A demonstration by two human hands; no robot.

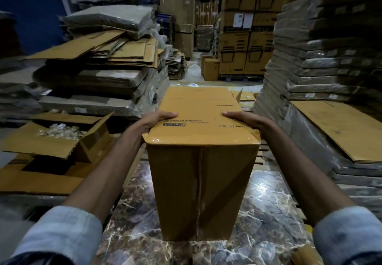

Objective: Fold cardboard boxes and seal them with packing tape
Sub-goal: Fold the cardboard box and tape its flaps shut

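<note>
A long brown cardboard box (200,182) printed "CEILING FAN" lies on a marble-patterned table (268,207), its near end facing me with two flaps meeting at a taped centre seam. Clear tape wraps over the near top edge. My left hand (159,118) grips the box's upper left edge, thumb on top and fingers down the side. My right hand (239,118) grips the upper right edge the same way. At the far right corner a small flap (238,97) stands up. No tape roll or dispenser shows.
An open carton (62,140) with clear wrapped items sits at left on flattened cardboard. Piles of flat cartons (107,54) rise behind it. Wrapped stacks of flat boxes (330,68) stand at right. An aisle with stacked cartons (239,43) runs ahead.
</note>
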